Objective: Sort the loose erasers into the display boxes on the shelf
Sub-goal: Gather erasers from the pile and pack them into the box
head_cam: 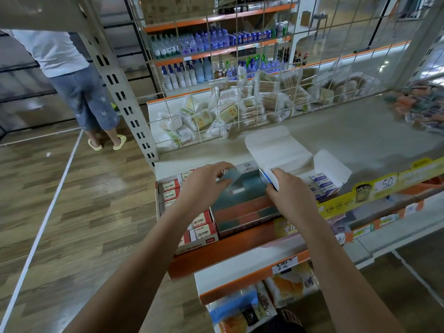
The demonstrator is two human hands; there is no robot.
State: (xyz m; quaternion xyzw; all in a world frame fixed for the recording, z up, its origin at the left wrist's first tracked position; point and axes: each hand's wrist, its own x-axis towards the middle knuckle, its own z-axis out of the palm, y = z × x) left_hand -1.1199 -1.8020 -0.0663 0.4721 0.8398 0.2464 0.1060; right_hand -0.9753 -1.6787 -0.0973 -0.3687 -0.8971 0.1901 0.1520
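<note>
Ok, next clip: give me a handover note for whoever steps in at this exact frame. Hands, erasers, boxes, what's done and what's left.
Left hand: pinches a grey-blue eraser over the middle display box.
Right hand: grips a white-and-blue eraser at the gap between the middle box and the white box.
Boxes, side by side on the shelf: red-and-white 2B box on the left, nearly full; the middle box holds grey-blue and red erasers; the white box, flaps open, holds white-and-blue ones.
Done: most erasers look sorted.
Left: place both held erasers in their matching boxes. No other loose erasers are visible.
</note>
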